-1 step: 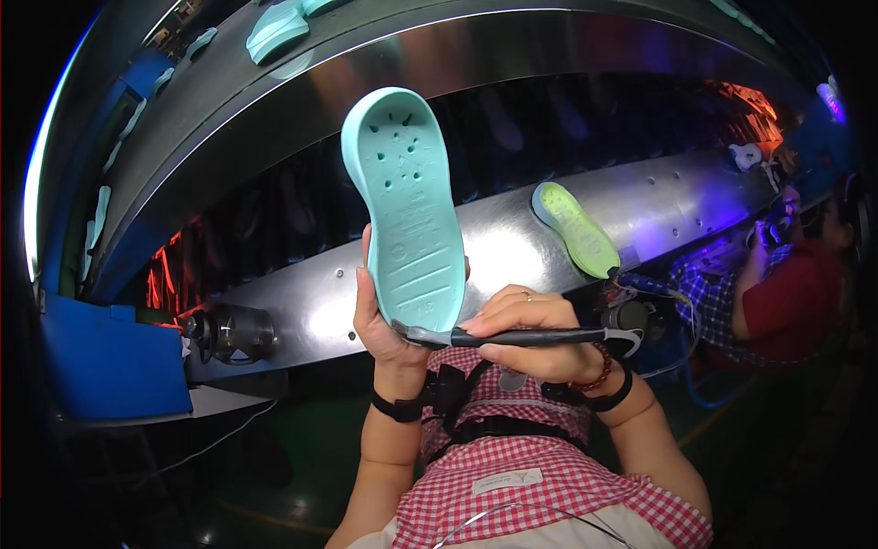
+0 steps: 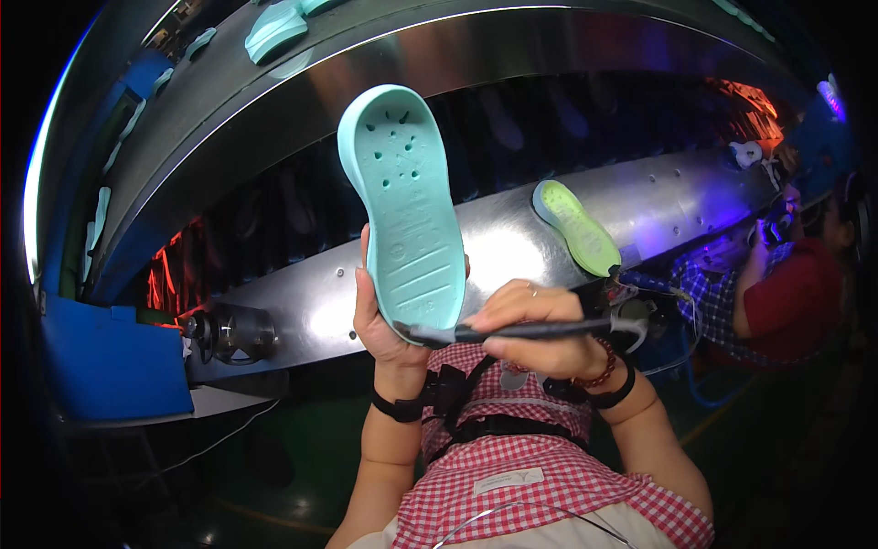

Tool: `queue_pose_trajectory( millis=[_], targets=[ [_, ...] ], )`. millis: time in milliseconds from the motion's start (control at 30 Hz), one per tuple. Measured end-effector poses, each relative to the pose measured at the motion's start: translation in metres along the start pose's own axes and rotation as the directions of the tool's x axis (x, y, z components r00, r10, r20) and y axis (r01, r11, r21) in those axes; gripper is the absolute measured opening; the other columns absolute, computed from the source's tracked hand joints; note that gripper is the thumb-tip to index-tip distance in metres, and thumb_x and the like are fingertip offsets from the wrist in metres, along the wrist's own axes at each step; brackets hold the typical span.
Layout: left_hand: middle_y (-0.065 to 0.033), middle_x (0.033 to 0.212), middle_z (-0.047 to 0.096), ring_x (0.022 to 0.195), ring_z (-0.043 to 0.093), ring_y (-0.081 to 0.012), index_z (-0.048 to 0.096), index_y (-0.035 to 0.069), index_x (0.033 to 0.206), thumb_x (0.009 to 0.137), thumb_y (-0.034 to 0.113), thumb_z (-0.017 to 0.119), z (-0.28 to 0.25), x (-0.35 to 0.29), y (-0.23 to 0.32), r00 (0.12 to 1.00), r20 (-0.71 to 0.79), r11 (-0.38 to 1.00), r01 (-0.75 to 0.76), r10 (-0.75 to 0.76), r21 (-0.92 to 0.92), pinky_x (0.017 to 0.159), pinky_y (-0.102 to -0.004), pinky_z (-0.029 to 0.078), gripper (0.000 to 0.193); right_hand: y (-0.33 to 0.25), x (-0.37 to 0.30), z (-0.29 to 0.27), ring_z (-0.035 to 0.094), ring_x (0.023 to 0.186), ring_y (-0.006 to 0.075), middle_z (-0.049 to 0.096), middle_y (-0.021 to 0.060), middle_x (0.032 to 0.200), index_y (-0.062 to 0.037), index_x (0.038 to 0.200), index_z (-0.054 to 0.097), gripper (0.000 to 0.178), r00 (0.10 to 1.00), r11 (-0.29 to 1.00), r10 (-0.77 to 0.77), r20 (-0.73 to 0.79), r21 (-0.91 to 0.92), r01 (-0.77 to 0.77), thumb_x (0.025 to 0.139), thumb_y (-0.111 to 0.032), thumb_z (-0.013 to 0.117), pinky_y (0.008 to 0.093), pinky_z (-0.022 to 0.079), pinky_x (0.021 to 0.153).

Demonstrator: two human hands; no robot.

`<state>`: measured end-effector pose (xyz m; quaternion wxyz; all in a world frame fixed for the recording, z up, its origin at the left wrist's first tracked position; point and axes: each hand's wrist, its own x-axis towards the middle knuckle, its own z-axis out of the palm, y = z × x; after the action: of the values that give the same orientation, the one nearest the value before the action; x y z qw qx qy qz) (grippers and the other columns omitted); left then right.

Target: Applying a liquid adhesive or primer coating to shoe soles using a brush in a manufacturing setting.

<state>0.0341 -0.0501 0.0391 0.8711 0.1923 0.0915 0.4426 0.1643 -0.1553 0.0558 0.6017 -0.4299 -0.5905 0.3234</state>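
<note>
My left hand (image 2: 389,343) grips a pale turquoise shoe sole (image 2: 416,224) by its near end, thumb on the left edge and fingers partly hidden underneath. The sole stands lengthwise in front of me, its upper face towards me, with small holes at the far end and ridges nearer. A black-handled brush (image 2: 448,337) lies across the sole's near end, its bristles touching the rim by my left thumb. Closed around the brush handle is my right hand (image 2: 553,355), slightly blurred. To the right, a yellow-green sole (image 2: 581,233) rests on the metal ledge (image 2: 668,210).
Beyond the ledge curves a conveyor (image 2: 206,110) carrying turquoise soles (image 2: 274,35). A metal pot (image 2: 242,334) sits on the ledge's left end, next to a blue housing (image 2: 114,357). Orange-red light glows at both ends of the dark slot. At right, a person in a red sleeve (image 2: 782,302) works.
The brush and my right hand have shifted very slightly, with the brush tip a little further left along the sole's near rim. The sole has tilted a touch to the left.
</note>
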Motion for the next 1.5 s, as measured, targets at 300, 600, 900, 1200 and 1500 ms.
queue_pose_trajectory(
  millis=[300, 600, 900, 1200, 1500],
  targets=[
    [-0.0161, 0.130, 0.038, 0.106, 0.049, -0.0396, 0.029, 0.023, 0.134, 0.087, 0.040, 0.041, -0.005, 0.010, 0.004, 1.000, -0.015, 0.998, -0.016, 0.016, -0.057, 0.082, -0.0565, 0.045, 0.052, 0.002, 0.016, -0.006, 0.059, 0.077, 0.0148, 0.063, 0.0095, 0.084, -0.0007, 0.091, 0.065, 0.019, 0.995, 0.991, 0.093, -0.030, 0.103, -0.089, 0.071, -0.002, 0.066, 0.0249, 0.046, 0.069],
    [-0.0169, 0.130, 0.038, 0.109, 0.046, -0.0404, 0.023, 0.020, 0.136, 0.086, 0.035, 0.042, -0.012, 0.013, 0.008, 0.997, 0.073, 1.000, 0.016, -0.017, 0.008, 0.085, -0.0581, 0.042, 0.055, 0.010, 0.020, -0.017, 0.057, 0.075, 0.0116, 0.061, 0.0082, 0.086, -0.0018, 0.092, 0.064, 0.020, 0.982, 0.946, 0.184, 0.032, 0.265, -0.186, 0.073, 0.001, 0.064, 0.0221, 0.046, 0.066],
    [-0.0147, 0.128, 0.042, 0.108, 0.048, -0.0373, 0.034, 0.020, 0.132, 0.085, 0.037, 0.044, -0.010, 0.007, 0.013, 0.994, 0.105, 0.980, 0.002, -0.023, 0.198, 0.083, -0.0565, 0.043, 0.050, 0.005, 0.023, -0.026, 0.059, 0.083, 0.0184, 0.064, 0.0106, 0.086, -0.0014, 0.089, 0.065, 0.018, 0.992, 0.995, 0.039, 0.117, 0.092, -0.050, 0.071, -0.003, 0.067, 0.0270, 0.046, 0.075],
    [-0.0210, 0.125, 0.041, 0.104, 0.051, -0.0397, 0.024, 0.011, 0.134, 0.081, 0.034, 0.046, 0.002, 0.014, 0.024, 0.987, 0.154, 0.976, 0.010, -0.044, 0.217, 0.085, -0.0522, 0.045, 0.062, -0.002, 0.023, -0.023, 0.059, 0.081, 0.0172, 0.063, 0.0103, 0.089, -0.0020, 0.090, 0.065, 0.017, 0.977, 0.975, 0.044, 0.206, 0.206, -0.087, 0.073, -0.004, 0.067, 0.0268, 0.046, 0.073],
    [-0.0182, 0.129, 0.039, 0.111, 0.047, -0.0372, 0.028, 0.011, 0.134, 0.085, 0.033, 0.042, 0.004, 0.019, 0.042, 0.973, 0.113, 0.968, 0.179, -0.201, 0.177, 0.088, -0.0538, 0.042, 0.056, -0.011, 0.026, -0.024, 0.062, 0.083, 0.0235, 0.066, 0.0119, 0.089, 0.0006, 0.086, 0.065, 0.020, 0.962, 0.992, -0.102, 0.252, 0.093, 0.081, 0.067, 0.000, 0.070, 0.0326, 0.048, 0.076]
  ],
)
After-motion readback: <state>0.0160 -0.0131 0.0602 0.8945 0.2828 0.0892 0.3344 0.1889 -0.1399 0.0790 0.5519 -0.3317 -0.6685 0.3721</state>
